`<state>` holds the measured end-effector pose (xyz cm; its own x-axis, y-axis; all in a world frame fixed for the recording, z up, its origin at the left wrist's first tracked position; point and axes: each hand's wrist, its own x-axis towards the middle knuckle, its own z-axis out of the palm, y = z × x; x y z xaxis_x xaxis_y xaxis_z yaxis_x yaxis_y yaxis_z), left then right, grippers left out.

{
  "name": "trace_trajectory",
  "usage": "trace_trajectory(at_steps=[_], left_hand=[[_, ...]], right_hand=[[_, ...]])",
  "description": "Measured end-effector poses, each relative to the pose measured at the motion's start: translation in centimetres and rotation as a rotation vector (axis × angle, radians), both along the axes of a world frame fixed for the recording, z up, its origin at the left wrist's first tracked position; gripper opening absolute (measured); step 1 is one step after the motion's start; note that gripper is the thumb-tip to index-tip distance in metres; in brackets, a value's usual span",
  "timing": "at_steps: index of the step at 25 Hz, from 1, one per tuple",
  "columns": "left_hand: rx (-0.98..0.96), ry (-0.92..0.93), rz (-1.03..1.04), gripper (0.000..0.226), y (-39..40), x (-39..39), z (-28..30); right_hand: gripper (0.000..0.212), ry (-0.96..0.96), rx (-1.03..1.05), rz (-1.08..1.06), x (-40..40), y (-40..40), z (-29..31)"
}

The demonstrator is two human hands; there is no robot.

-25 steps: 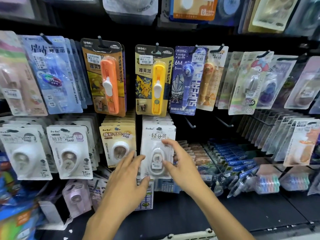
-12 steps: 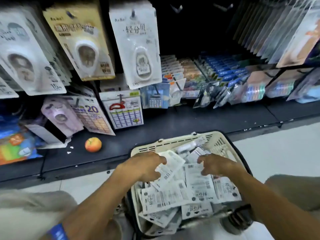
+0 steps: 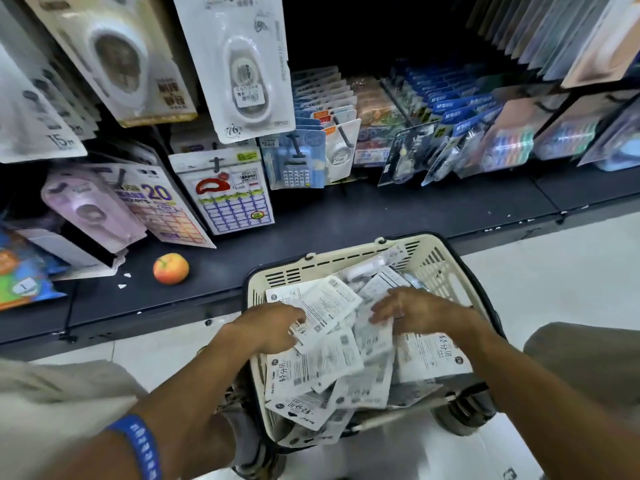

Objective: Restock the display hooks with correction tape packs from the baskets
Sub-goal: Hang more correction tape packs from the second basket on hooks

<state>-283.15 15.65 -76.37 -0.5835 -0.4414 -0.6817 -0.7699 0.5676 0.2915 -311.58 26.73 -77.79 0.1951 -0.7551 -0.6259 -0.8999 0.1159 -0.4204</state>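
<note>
Below the dark shelf (image 3: 346, 220), in the cream basket (image 3: 446, 261): left hand (image 3: 266, 327) pinches a white pack (image 3: 322, 306); right hand (image 3: 415, 310) rests spread, unclenched, on the packs.

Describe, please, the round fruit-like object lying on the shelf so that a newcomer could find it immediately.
Start at the cream basket of packs on the floor. Just left of its far corner, on the dark bottom shelf, lies the orange-red ball. It is the only round, unpackaged thing there; all its neighbours are flat carded packs.

Open basket (image 3: 446, 261) top, bare dark shelf (image 3: 381, 220) beyond, hanging packs (image 3: 242, 64) above.
</note>
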Motion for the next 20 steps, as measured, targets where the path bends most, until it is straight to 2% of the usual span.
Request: trace_trajectory(at_steps=[2,4,5,6,8,10,12,13,14,16,17,18,20], left_hand=[[0.274,0.32,0.457,0.031,-0.4,-0.8,1.3],[0.494,0.639,0.866,0.049,-1.6,-1.3,2.6],[0.576,0.745,0.954,0.057,-2.2,-1.4,3.0],[0.648,0.821,0.986,0.065,-2.5,-1.4,3.2],[0.716,0.851,0.93,0.071,-2.4,-1.2,3.1],[0.678,0.802,0.862,0.059,-1.7,-1.1,2.7],[0.605,0.791,0.944,0.045,-1.9,-0.8,2.5],[0.546,0.808,1.023,0.039,-2.3,-0.4,2.5],[0.477,0.834,1.095,0.036,-2.9,-0.1,2.5],[0.363,0.857,1.171,0.033,-3.8,0.8,2.4],[0.316,0.842,1.184,0.032,-3.8,1.2,2.3],[0.279,0.819,1.19,0.031,-3.7,1.4,2.2],[0.21,0.789,1.192,0.031,-3.6,1.7,1.7]], right_hand=[[0.013,-0.34,-0.022,-0.322,0.0,-1.6,2.8],[0.012,-0.522,-0.202,-0.575,0.5,-2.6,5.0],[0.015,-0.627,-0.282,-0.699,1.2,-2.9,5.4],[0.018,-0.757,-0.32,-0.793,2.3,-3.3,5.4],[0.022,-0.936,-0.314,-0.884,5.7,-4.2,4.7],[0.027,-0.985,-0.263,-0.922,8.8,-5.0,3.6],[0.033,-1.027,-0.16,-0.991,10.0,-5.2,2.6],[0.03,-0.968,-0.147,-0.942,9.9,-4.8,1.8],[0.04,-0.772,-0.154,-0.735,9.3,-4.2,0.9],[0.085,-0.014,-0.179,-0.07,8.1,-1.9,-2.5],[0.094,0.211,-0.222,0.154,8.0,-1.0,-3.7],[0.094,0.284,-0.248,0.218,7.9,-0.6,-4.4],[0.074,0.21,-0.278,0.184,7.7,-1.1,-4.1]])
